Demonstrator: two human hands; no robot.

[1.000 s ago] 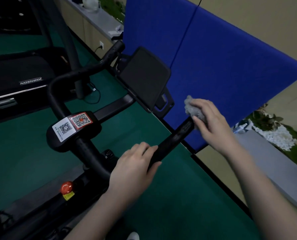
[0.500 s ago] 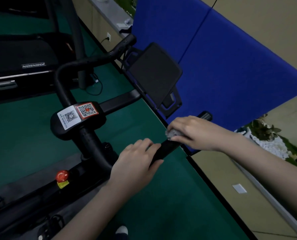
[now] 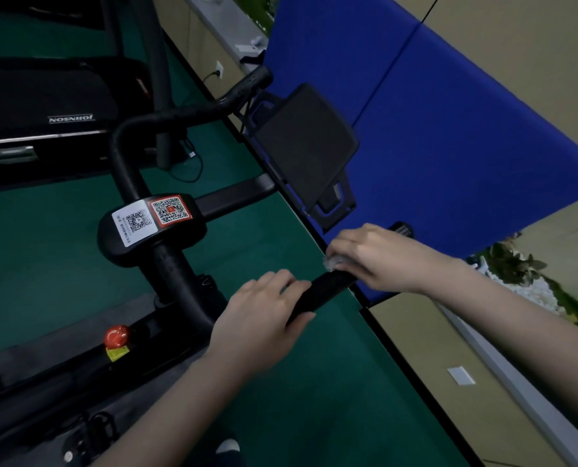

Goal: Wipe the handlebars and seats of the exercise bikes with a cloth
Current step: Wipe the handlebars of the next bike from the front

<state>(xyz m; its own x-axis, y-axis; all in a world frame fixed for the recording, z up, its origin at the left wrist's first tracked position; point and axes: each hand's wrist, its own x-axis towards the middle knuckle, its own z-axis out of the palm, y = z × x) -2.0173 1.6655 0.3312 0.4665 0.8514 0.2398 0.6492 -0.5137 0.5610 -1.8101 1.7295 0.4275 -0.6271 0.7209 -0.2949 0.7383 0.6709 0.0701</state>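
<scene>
1. The left hand (image 3: 264, 318) grips the near part of the black handlebar (image 3: 318, 296), fingers curled over it.
2. The right hand (image 3: 378, 257) holds a grey cloth (image 3: 333, 263) pressed onto the same bar, farther along toward its end.
3. The bar's end cap shows just beyond the right hand.
4. A dark console screen (image 3: 306, 146) stands behind, and two QR stickers (image 3: 152, 217) sit on the stem housing.
5. A red knob (image 3: 116, 335) sits on the frame below.

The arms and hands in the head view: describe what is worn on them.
Both forearms are bare as far as the frame shows, with no sleeve in view. The left hand and the right hand wear no gloves. No watch, ring or band is visible on either hand or wrist.
</scene>
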